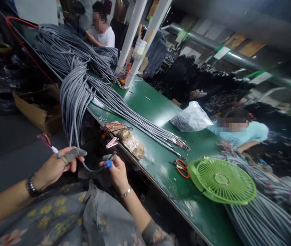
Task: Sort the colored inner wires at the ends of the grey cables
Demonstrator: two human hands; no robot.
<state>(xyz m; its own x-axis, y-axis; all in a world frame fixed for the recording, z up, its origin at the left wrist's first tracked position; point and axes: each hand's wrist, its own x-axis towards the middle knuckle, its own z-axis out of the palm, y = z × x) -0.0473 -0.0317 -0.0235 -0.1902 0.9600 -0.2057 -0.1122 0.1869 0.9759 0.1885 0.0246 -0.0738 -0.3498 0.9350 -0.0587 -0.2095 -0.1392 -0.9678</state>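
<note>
My left hand is closed around a grey cable near its white-wrapped end. Bare coloured wires fan out from that end, past the back of the hand. Grey tape or a finger cover wraps one or more of its fingers. Between the hands a grey cable sags in a short curve. My right hand pinches a cable end with dark and reddish wires; something blue covers the thumb. Both hands are in front of my lap, off the table edge. A bundle of grey cables hangs down over the edge beyond them.
Along the green table lie long grey cables, a pink clip, orange-handled scissors, a green fan and a plastic bag. Two people sit across it. White posts rise from it. A cardboard box is at left.
</note>
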